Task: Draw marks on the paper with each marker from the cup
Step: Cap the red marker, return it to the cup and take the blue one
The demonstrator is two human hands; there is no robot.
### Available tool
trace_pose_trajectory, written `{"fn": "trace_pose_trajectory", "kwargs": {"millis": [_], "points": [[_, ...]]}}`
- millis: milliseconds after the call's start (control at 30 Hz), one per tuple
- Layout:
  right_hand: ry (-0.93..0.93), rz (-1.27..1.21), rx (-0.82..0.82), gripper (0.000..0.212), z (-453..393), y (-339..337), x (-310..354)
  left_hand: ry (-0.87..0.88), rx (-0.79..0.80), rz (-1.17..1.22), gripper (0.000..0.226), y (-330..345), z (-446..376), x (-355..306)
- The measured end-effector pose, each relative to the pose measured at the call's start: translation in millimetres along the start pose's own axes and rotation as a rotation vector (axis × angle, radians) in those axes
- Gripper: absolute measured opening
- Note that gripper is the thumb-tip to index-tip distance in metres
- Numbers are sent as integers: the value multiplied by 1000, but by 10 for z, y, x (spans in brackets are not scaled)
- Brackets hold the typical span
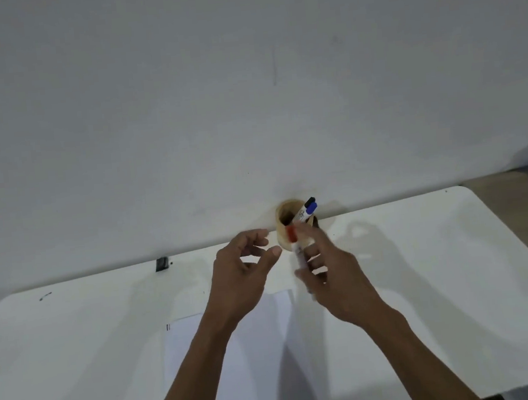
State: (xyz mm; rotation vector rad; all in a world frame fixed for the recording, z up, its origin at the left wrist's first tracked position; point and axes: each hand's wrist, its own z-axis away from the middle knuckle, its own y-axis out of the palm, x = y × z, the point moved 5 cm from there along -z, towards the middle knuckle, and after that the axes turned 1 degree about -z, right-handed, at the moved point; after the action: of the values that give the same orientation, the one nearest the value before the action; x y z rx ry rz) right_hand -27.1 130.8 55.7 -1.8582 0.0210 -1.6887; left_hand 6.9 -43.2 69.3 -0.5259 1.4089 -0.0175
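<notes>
Right hand: clamped on red-capped marker
Left hand: fingers apart, holding nothing
Cup: holds blue-capped marker
Paper: flat on tabletop

Both bare forearms are reaching forward from the bottom edge and angling toward each other. The left hand is hovering with its back to the camera, fingers loosely curled and thumb spread, gripping nothing. The right hand is sitting just beside it (the two are close but not touching), its fingers wrapping around a red-capped marker and holding it nearly upright, cap end pointing away from the body. The right fingers are looking slightly blurred.
</notes>
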Motion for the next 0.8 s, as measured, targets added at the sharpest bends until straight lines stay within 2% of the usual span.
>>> {"fn": "trace_pose_trajectory", "kwargs": {"millis": [100, 167, 333, 467, 600, 700, 800], "points": [[-46, -121, -208, 82, -185, -314, -76, -63, -44, -65, 42, 193, -183, 92], [-63, -178, -357, 81, -351, -505, -113, -91, -75, -112, 52, 338, -306, 166], [-134, -270, -603, 51, -765, -728, -93, -93, -84, -206, 76, 682, -604, 317], [-121, -263, -613, 43, -1022, -668, -177, -96, -70, -208, 87, 851, -761, 410], [-77, -221, -567, 39, -1160, -506, -359, -15, -91, -173, 76, 918, -772, 391], [-38, -189, -570, 31, -1193, -431, -482, 19, -82, -185, 82, 909, -770, 325], [-20, -169, -562, 22, -1206, -373, -545, 19, -100, -151, 78, 912, -784, 373]]}}
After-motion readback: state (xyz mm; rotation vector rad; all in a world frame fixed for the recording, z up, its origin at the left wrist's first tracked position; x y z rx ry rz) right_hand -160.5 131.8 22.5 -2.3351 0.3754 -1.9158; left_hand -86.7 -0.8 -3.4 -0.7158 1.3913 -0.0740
